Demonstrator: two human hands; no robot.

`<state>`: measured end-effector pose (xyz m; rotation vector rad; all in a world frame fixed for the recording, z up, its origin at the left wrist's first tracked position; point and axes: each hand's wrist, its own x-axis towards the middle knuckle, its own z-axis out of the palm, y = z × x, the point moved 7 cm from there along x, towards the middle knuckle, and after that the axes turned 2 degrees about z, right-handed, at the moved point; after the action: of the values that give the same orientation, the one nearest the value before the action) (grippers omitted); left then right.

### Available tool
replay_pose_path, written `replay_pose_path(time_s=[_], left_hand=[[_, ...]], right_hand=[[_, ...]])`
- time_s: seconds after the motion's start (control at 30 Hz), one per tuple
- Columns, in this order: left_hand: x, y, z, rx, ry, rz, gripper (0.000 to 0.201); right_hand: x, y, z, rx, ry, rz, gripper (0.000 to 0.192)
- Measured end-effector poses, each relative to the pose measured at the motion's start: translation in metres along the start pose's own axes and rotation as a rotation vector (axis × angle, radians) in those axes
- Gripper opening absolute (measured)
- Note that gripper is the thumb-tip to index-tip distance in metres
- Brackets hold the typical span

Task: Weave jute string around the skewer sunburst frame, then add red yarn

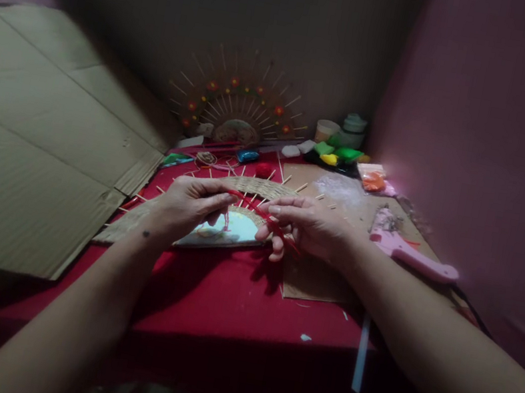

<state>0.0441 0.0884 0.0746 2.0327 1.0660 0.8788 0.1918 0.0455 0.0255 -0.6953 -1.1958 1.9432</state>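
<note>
Red yarn [253, 206] stretches between my two hands above the table. My left hand [194, 205] pinches one part of it between thumb and fingertips. Thumb and forefinger of my right hand [305, 224] close on another part, and loose strands hang beside its lower fingers. Beneath and behind the hands lies a half-round woven fan [264, 189] with thin sticks poking out along its curve. Its pale blue centre panel [231, 228] shows a painted or stitched pattern that I cannot make out. Behind the fan sits a small red ball, perhaps yarn [264, 170].
A decorated stick fan [243, 105] leans at the back wall. Large cardboard [39, 137] stands left. On the right are a pink glue gun [412, 255], a cardboard sheet [318, 284], colourful packets [348, 154] and tubs [354, 130]. Red cloth [233, 306] covers the table.
</note>
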Motion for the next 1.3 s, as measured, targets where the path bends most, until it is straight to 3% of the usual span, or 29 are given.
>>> replay_pose_path(time_s=[0.33,0.67,1.07,1.3], left_hand=[[-0.001,-0.002,0.002,0.031,-0.019,0.02,0.021],[-0.001,0.001,-0.004,-0.008,0.019,-0.008,0.02],[-0.001,-0.002,-0.014,-0.064,0.069,-0.053,0.015],[-0.001,0.0,-0.016,-0.072,0.09,-0.061,0.012]], right_hand=[[0.003,0.001,-0.006,-0.078,0.159,-0.024,0.013],[0.002,0.001,-0.001,-0.027,0.058,-0.001,0.022],[0.0,0.004,-0.004,0.146,0.042,0.088,0.01],[0.0,0.003,-0.006,0.114,0.059,0.064,0.012]])
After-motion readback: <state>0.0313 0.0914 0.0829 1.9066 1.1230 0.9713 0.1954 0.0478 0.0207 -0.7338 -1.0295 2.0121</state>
